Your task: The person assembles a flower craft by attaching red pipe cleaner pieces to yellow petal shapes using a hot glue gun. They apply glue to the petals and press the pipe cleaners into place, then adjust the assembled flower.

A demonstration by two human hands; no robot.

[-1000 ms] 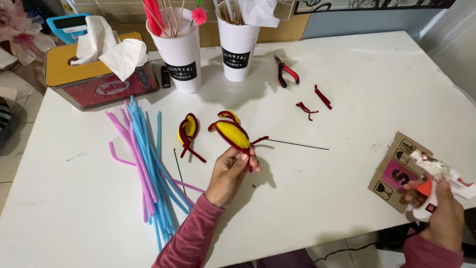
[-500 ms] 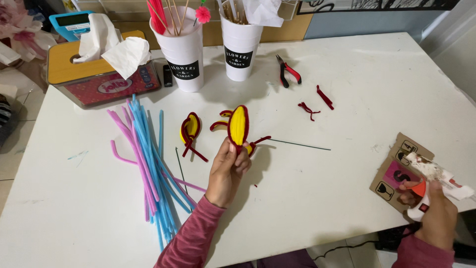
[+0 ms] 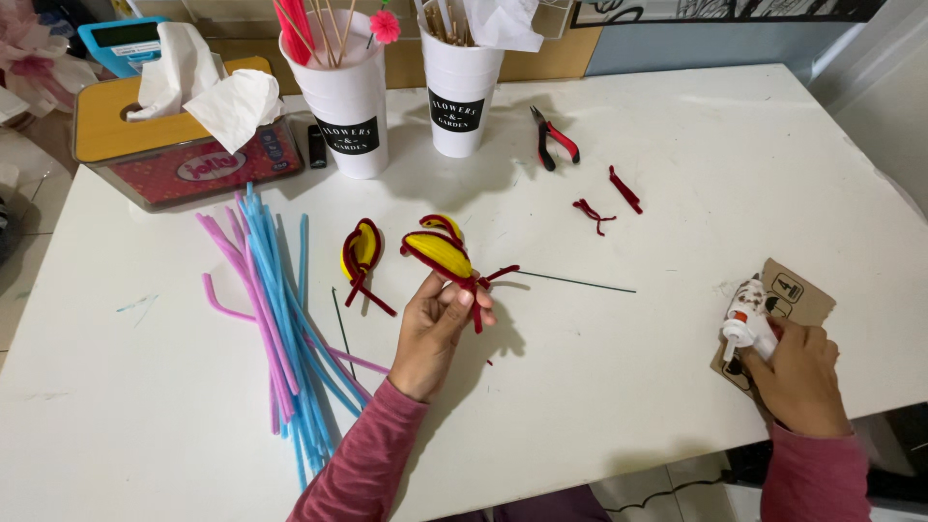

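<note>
The petal piece [image 3: 440, 253] is yellow edged in dark red, as is the second petal [image 3: 362, 253] lying on the white worktop [image 3: 599, 387], and both sleeves [image 3: 360, 462] are dusty pink. The pipe cleaners [image 3: 280, 309] are light blue and pink, the cups [image 3: 348, 106] white with black labels, the pliers [image 3: 553, 140] red and black, the tissue box [image 3: 184, 155] red with a yellow lid, the glue gun [image 3: 746, 314] white with an orange trigger

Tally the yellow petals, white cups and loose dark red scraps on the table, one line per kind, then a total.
Yellow petals edged in dark red: 3, two held in the left hand at, one lying on the table
White cups: 2
Loose dark red scraps: 2
Total: 7
</note>
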